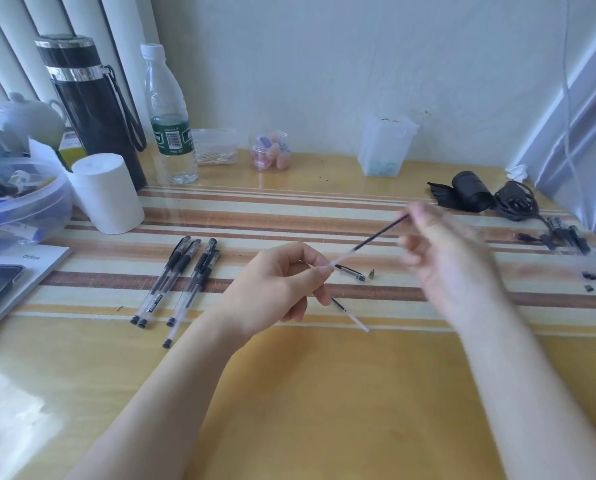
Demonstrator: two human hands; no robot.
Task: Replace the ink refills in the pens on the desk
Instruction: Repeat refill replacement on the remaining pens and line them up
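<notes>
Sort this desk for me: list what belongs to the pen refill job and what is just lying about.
Job: left hand, pinching the refill; thin clear tube below that hand; blurred right hand; four pens; pen cap; metal tip.
Lying about: flask; water bottle; paper roll; cotton swab box; clear jar; black roll.

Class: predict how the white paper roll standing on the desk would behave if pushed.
The paper roll is probably light, being wound tissue. It stands on a broad flat end, so a low push would likely slide it on the glossy desk. Knocked over, its round side would probably roll.
</notes>
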